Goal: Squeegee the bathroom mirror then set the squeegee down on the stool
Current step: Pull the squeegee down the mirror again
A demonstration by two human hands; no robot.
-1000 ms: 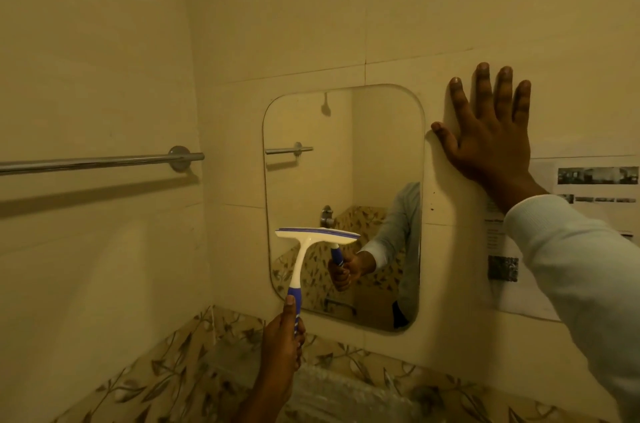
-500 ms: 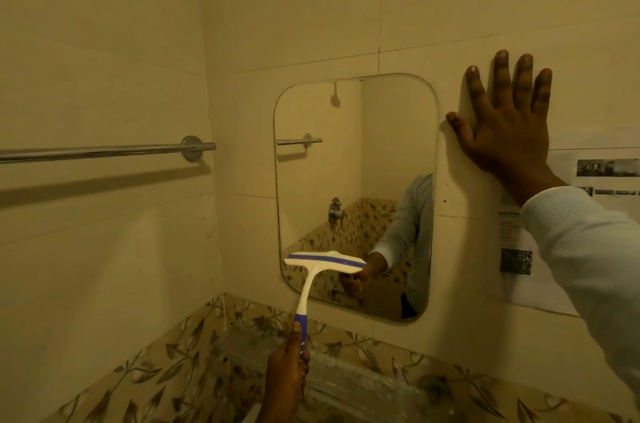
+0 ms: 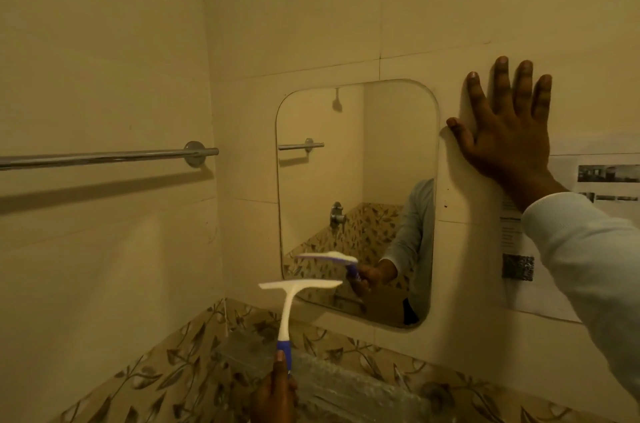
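My left hand point(image 3: 275, 395) is closed round the blue end of the squeegee point(image 3: 286, 312), thumb lying up the handle. From that grip the white neck rises straight up and a little forward. The blade sits across its top, long axis level, running left to right. The blade hangs in front of the lower left corner of the bathroom mirror point(image 3: 356, 187). A gap shows between it and its reflection, so I judge it off the glass. Most of the mirror lies above and to the right of the grip. My right hand point(image 3: 505, 138) is spread flat on the wall tile just beside the mirror's right edge, fingers straight, holding nothing. The stool is not in view, so I cannot tell which way it lies from the grip. The left hand has the tool and is the one to carry it there.
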